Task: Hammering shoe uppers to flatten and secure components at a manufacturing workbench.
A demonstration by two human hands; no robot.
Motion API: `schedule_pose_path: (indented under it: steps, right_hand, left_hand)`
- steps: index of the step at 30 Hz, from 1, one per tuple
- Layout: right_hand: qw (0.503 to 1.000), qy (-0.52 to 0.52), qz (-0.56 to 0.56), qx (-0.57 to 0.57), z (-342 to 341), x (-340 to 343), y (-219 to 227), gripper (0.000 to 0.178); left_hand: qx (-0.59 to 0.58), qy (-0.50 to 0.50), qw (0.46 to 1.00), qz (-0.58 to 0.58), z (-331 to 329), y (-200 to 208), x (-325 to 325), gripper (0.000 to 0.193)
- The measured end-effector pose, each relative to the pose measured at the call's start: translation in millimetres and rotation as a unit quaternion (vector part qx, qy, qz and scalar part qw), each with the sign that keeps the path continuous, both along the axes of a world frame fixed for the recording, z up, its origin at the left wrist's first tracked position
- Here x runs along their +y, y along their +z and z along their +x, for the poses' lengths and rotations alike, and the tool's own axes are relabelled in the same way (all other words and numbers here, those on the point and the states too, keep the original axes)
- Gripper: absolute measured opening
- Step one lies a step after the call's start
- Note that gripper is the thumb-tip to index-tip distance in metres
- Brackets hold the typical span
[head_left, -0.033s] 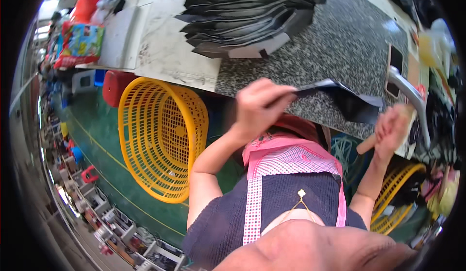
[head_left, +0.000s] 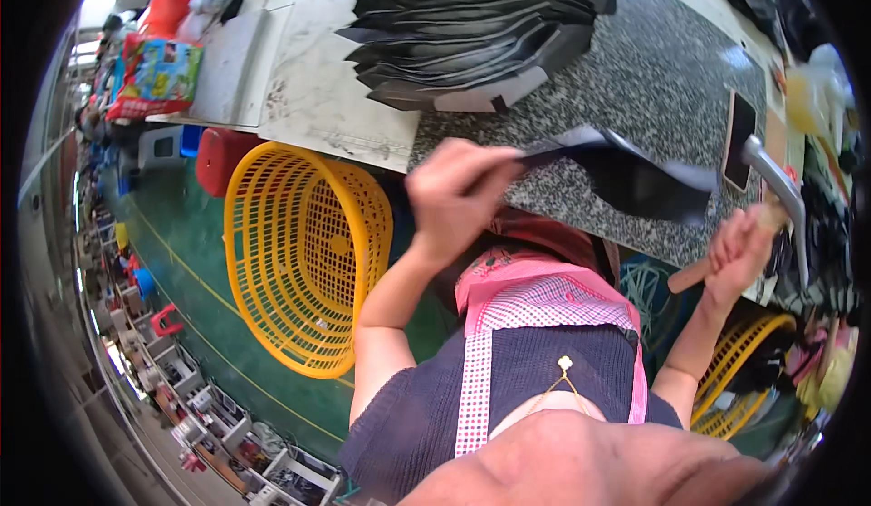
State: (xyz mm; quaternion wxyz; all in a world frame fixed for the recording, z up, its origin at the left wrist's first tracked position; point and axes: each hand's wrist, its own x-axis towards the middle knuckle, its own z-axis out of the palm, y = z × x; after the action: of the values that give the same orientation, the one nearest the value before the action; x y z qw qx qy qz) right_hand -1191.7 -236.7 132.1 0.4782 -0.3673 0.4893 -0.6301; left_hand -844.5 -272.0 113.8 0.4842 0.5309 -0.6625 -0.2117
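Observation:
My left hand (head_left: 458, 193) is closed on one end of a thin black folded piece (head_left: 644, 175), perhaps leather or card. The piece stretches right over the near edge of the speckled stone slab (head_left: 671, 71), its far end sagging and blurred. Out at the right, my right hand (head_left: 742, 245) grips the wooden handle of a hammer (head_left: 782, 184). Its curved metal head points up and away, while the handle's butt sticks out to the left below the fingers. Beyond my hands lies a fanned stack of similar black pieces (head_left: 472, 48).
A phone (head_left: 739, 139) lies on the slab's right side. At the left, a yellow plastic basket (head_left: 238, 243) tilts below the table edge beside a red stool (head_left: 218, 161). Another yellow basket (head_left: 753, 332) stands low right. A colourful packet (head_left: 159, 78) sits on the table's left end.
My left hand has moved left, drawing the black piece with it and spreading it wider. My right hand and the hammer have shifted only slightly.

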Motion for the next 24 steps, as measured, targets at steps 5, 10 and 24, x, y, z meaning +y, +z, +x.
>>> schedule_pose_path:
  steps: [5, 10, 24]
  right_hand:
    - [1.000, -0.004, 0.002, -0.003, -3, -9, -2, 0.038]
    - [0.992, 0.022, 0.110, 0.052, 7, -18, -27, 0.035]
    - [0.974, 0.133, 0.147, 0.114, 33, -18, -35, 0.033]
  left_hand:
    - [-0.196, 0.402, 0.848, -0.286, 135, 21, 1, 0.010]
    - [-0.402, 0.317, 0.854, -0.096, 251, -49, -20, 0.013]
    - [-0.259, 0.407, 0.867, 0.127, 263, -88, -48, 0.017]
